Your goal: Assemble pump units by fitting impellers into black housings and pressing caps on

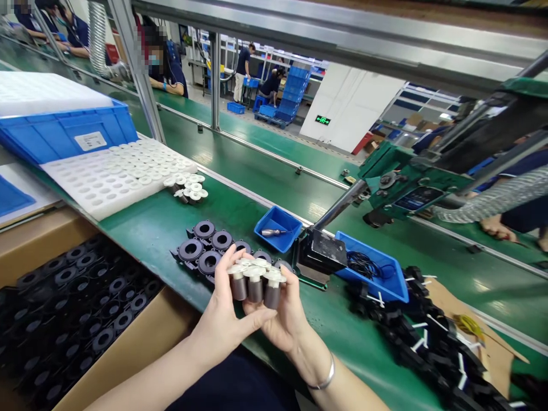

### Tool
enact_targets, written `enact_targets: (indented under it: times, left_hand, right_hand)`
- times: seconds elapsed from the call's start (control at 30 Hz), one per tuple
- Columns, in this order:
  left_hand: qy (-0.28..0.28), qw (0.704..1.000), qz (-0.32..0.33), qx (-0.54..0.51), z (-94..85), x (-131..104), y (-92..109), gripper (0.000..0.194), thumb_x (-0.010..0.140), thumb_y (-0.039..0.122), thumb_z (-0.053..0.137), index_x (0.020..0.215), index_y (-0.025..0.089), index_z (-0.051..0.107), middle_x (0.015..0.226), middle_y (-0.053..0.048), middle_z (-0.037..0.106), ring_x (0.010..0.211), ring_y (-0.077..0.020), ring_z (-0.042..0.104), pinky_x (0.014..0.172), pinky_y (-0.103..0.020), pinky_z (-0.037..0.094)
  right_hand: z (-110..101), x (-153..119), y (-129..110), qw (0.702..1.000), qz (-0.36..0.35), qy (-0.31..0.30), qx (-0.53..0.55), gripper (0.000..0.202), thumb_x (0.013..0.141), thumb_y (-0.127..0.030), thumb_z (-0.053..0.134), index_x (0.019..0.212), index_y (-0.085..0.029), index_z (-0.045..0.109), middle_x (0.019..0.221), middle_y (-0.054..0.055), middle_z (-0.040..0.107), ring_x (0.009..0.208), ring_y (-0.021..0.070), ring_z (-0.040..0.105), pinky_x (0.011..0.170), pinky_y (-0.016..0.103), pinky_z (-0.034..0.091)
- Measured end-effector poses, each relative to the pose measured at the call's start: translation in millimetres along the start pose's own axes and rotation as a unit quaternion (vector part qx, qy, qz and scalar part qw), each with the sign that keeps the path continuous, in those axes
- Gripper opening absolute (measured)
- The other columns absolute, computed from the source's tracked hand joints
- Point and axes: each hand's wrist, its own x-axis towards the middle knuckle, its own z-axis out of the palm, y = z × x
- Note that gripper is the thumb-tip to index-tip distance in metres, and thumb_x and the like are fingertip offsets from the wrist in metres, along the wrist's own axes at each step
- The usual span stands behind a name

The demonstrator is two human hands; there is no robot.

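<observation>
A cluster of white-topped parts with dark cylindrical bases (256, 285) is held between my two hands, above the bench's front edge. My left hand (226, 308) wraps round it from the left, thumb across the front. From the right and below, my right hand (285, 317) closes on the same cluster. Just behind my hands, several black ring-shaped housings (209, 261) lie on the green bench (145, 240). More white-topped parts (190, 187) stand in a small group beside the white foam tray (98, 194), which holds many similar white discs.
A cardboard box (120, 348) of black housings is at the left. Behind are a blue bin (72, 131) and a small blue tray (278, 228) with a screwdriver. At right are a machine (394, 177), a cable tray (398, 279) and black parts (406, 348). People sit farther back.
</observation>
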Motion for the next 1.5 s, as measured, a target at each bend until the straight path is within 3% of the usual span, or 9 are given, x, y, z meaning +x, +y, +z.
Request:
enact_targets:
  times: [0.1,0.27,0.43,0.7,1.03,1.17,1.33,1.43,1.5]
  left_hand:
    - [-0.007,0.999,0.015,0.051,1.1,1,0,0.104,0.074,0.031,0.085,0.155,0.029,0.019,0.156,-0.014,0.035,0.145,-0.0325,0.036,0.121,-0.050,0.028]
    - [-0.050,0.989,0.008,0.142,-7.6,2,-1,0.096,0.084,0.034,0.076,0.155,0.031,0.012,0.160,-0.013,0.028,0.149,-0.0300,0.028,0.123,-0.048,0.024]
    - [-0.035,0.990,0.001,0.135,-8.1,3,-5,0.093,0.083,0.037,0.076,0.155,0.030,0.018,0.159,-0.012,0.031,0.149,-0.0311,0.029,0.125,-0.050,0.020]
    - [-0.047,0.976,0.029,0.209,-12.9,3,-12,0.089,0.087,0.040,0.070,0.155,0.036,0.011,0.157,-0.011,0.033,0.146,-0.0308,0.036,0.121,-0.054,0.029]
    - [-0.050,0.978,0.036,0.198,-15.2,3,-13,0.087,0.088,0.041,0.070,0.153,0.037,0.013,0.156,-0.011,0.035,0.146,-0.0300,0.037,0.121,-0.054,0.030]
    - [-0.046,0.984,0.029,0.169,-18.0,4,-13,0.088,0.086,0.040,0.072,0.152,0.036,0.015,0.156,-0.011,0.035,0.145,-0.0303,0.037,0.120,-0.053,0.031]
    - [-0.044,0.990,0.021,0.133,-20.6,5,-11,0.091,0.083,0.036,0.076,0.152,0.032,0.016,0.156,-0.012,0.035,0.146,-0.0314,0.036,0.121,-0.052,0.029]
    - [-0.047,0.995,-0.010,0.085,-19.1,5,-9,0.096,0.081,0.035,0.078,0.152,0.031,0.014,0.159,-0.014,0.030,0.148,-0.0331,0.032,0.121,-0.052,0.030]
    - [-0.039,0.998,-0.038,0.018,-16.2,3,-7,0.104,0.076,0.036,0.082,0.153,0.032,0.011,0.160,-0.015,0.029,0.148,-0.0351,0.034,0.119,-0.053,0.035]
  right_hand:
    - [-3,3,2,0.999,0.017,0.000,0.027,0.064,0.090,-0.068,0.041,0.129,-0.021,0.060,0.110,0.008,0.072,0.090,0.0231,0.068,0.075,0.037,0.058]
    - [-3,4,3,0.999,0.026,0.004,0.040,0.066,0.090,-0.070,0.041,0.127,-0.020,0.060,0.103,0.009,0.073,0.091,0.0243,0.069,0.079,0.039,0.059]
    - [-1,5,3,0.996,0.035,0.015,0.078,0.063,0.089,-0.069,0.044,0.123,-0.019,0.061,0.103,0.009,0.073,0.092,0.0244,0.070,0.079,0.039,0.060]
    - [-1,5,1,0.990,0.059,0.018,0.124,0.051,0.090,-0.060,0.050,0.111,-0.016,0.065,0.098,0.008,0.073,0.088,0.0219,0.070,0.081,0.037,0.060]
    - [0,6,4,0.990,0.058,0.051,0.118,0.049,0.093,-0.057,0.043,0.110,-0.016,0.065,0.093,0.008,0.073,0.084,0.0209,0.069,0.077,0.035,0.058]
    - [4,8,4,0.992,0.048,0.065,0.092,0.048,0.094,-0.056,0.043,0.107,-0.016,0.065,0.091,0.007,0.073,0.082,0.0199,0.068,0.075,0.033,0.057]
    - [13,10,1,0.996,0.038,0.067,0.044,0.054,0.096,-0.056,0.035,0.119,-0.017,0.063,0.102,0.009,0.073,0.087,0.0219,0.068,0.071,0.033,0.055]
    - [14,10,3,0.997,0.004,0.071,-0.038,0.058,0.095,-0.059,0.034,0.127,-0.018,0.060,0.116,0.011,0.070,0.097,0.0245,0.067,0.068,0.032,0.053]
    - [12,7,5,0.985,-0.060,0.065,-0.146,0.056,0.096,-0.059,0.039,0.134,-0.022,0.055,0.129,0.010,0.064,0.109,0.0249,0.064,0.076,0.034,0.054]
